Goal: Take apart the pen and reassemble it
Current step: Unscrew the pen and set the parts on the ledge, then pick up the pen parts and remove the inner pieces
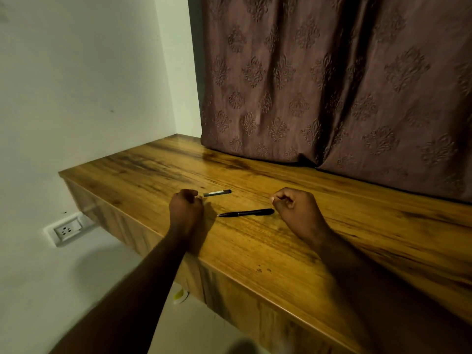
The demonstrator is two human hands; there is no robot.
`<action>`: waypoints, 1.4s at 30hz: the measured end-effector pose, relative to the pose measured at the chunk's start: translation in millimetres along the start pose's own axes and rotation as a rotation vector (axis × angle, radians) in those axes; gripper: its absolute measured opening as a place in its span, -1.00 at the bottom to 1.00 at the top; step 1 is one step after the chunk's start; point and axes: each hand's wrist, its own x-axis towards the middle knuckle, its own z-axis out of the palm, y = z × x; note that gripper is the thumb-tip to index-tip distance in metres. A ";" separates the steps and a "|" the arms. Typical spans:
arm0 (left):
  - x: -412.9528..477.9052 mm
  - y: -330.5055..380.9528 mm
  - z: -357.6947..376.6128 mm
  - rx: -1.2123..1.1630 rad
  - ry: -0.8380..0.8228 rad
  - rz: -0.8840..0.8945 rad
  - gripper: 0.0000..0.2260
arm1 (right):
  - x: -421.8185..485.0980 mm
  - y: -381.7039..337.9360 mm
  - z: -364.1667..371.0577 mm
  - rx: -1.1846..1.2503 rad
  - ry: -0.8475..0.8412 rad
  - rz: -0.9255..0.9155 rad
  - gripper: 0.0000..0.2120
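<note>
Forearms first: both reach in over the front edge of the desk (pixel 281 251), the right one lying on the wood. Left hand (pixel 186 208): grip clenched, fingers curled under, nothing visible in it. Right hand (pixel 293 208): same, clenched, thumb across the fingers, and it looks empty. Neither hand is on the pen (pixel 246 213).

The pen lies flat on the desk between the two hands. Its tip points toward the left hand and its back end is just beside the right hand; can't tell if they touch. It looks whole, not yet taken apart.

Handling, my read:
- It's light, stiff and slim, with a smooth black barrel, so it will roll and slip.
- A faint ring partway along the barrel is likely the joint.
- Pinch on each side of that ring, one hand per half, and twist.
- Whatever comes out will probably be small and prone to rolling, so lay the parts down flat.

A small dark case (pixel 217 193) lies beyond the pen, just beside the left knuckles. Can't tell what it is.

Room to move:
- The front edge of the desk is near the wrists, with a drop to the floor past it.
- The desk's left end is also near the left hand.
- There is open wood to the right of the pen and beyond it.
- The curtain (pixel 332 85) rests on the back of the desk, well apart from the pen.
- The wall socket (pixel 67 229) sits low on the left, out of the way.
</note>
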 end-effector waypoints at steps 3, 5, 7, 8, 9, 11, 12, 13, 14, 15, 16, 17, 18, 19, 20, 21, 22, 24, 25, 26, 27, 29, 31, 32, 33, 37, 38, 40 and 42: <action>16.1 -3.6 0.0 0.049 -0.049 -0.010 -0.76 | -7.1 -2.2 7.6 0.022 -0.083 -0.031 -0.79; 26.3 -6.5 2.6 0.121 -0.084 0.017 -0.74 | -9.5 -3.6 13.4 -0.013 -0.150 -0.058 -0.72; 34.2 -8.2 5.2 0.241 -0.141 0.098 -0.67 | -9.5 -5.6 18.7 -0.071 -0.196 -0.084 -0.64; 39.7 -11.0 8.5 0.311 -0.175 0.159 -0.63 | -9.2 -6.4 20.4 -0.093 -0.210 -0.087 -0.61; 42.3 -11.1 11.4 0.392 -0.210 0.216 -0.61 | -9.0 -7.0 21.5 -0.109 -0.219 -0.089 -0.59; 46.2 -12.0 15.8 0.531 -0.245 0.314 -0.66 | -8.6 -7.9 23.0 -0.138 -0.232 -0.103 -0.57; 47.3 -10.6 16.6 0.562 -0.260 0.344 -0.72 | -8.5 -7.6 23.4 -0.149 -0.233 -0.113 -0.56; 46.9 -8.3 16.8 0.580 -0.267 0.361 -0.78 | -8.1 -6.7 23.5 -0.154 -0.233 -0.121 -0.55; 46.8 -5.8 17.2 0.585 -0.261 0.378 -0.81 | -7.5 -5.3 23.8 -0.150 -0.233 -0.125 -0.55; 46.0 -3.2 18.2 0.605 -0.252 0.385 -0.80 | -7.0 -3.9 23.8 -0.143 -0.235 -0.123 -0.56; 45.9 -1.9 18.8 0.637 -0.241 0.388 -0.78 | -6.3 -2.3 24.3 -0.136 -0.238 -0.116 -0.56; 45.0 0.3 18.8 0.664 -0.231 0.374 -0.76 | -6.0 -2.0 24.2 -0.127 -0.241 -0.108 -0.57; 44.8 0.7 18.3 0.677 -0.224 0.352 -0.75 | -5.6 -1.7 24.2 -0.116 -0.240 -0.099 -0.57; 43.4 2.1 16.8 0.668 -0.212 0.334 -0.75 | -5.3 -2.0 23.6 -0.102 -0.236 -0.095 -0.57; 42.9 1.6 15.7 0.629 -0.203 0.313 -0.76 | -4.8 -1.8 22.9 -0.089 -0.231 -0.090 -0.57; 40.8 2.8 13.0 0.559 -0.184 0.295 -0.79 | -4.7 -2.0 21.8 -0.074 -0.226 -0.079 -0.57; 37.1 3.1 9.7 0.466 -0.149 0.277 -0.83 | -4.8 -1.9 20.9 -0.060 -0.216 -0.064 -0.57; 27.9 3.0 2.8 0.256 -0.079 0.205 -0.89 | -4.8 -1.4 20.2 -0.042 -0.186 -0.047 -0.54; 21.0 3.9 0.1 0.137 -0.071 0.150 -0.90 | -4.8 -1.3 20.0 -0.037 -0.172 -0.044 -0.52; 14.4 2.6 -2.3 0.027 -0.076 0.111 -0.91 | -4.6 -1.8 19.8 -0.031 -0.159 -0.038 -0.51; 6.8 2.7 -4.5 -0.058 -0.090 0.102 -0.89 | -4.6 -3.1 18.8 -0.018 -0.147 -0.022 -0.51; -12.4 8.0 -6.9 -0.172 -0.131 0.110 -0.86 | -4.5 -7.4 15.2 0.064 -0.127 0.060 -0.53; -30.4 15.9 -7.1 -0.282 -0.215 0.108 -0.89 | -5.4 -12.4 10.4 0.205 -0.112 0.163 -0.52; -38.5 20.6 -8.0 -0.322 -0.260 0.095 -0.90 | -6.9 -15.9 7.8 0.259 -0.108 0.200 -0.51; -44.4 24.6 -9.1 -0.355 -0.308 0.083 -0.89 | -9.0 -19.6 5.2 0.296 -0.110 0.230 -0.50; -57.1 27.3 -9.1 -0.422 -0.522 0.020 -0.90 | -24.1 -28.5 -1.4 0.372 -0.196 0.309 -0.51; -61.0 27.7 -7.1 -0.432 -0.574 0.001 -0.91 | -28.3 -28.7 -2.7 0.392 -0.226 0.315 -0.53; -65.8 27.5 -1.6 -0.397 -0.639 0.002 -0.93 | -34.1 -27.7 -5.4 0.440 -0.252 0.316 -0.60; -66.1 25.7 3.8 -0.282 -0.627 0.044 -0.93 | -36.4 -25.9 -6.1 0.460 -0.243 0.319 -0.68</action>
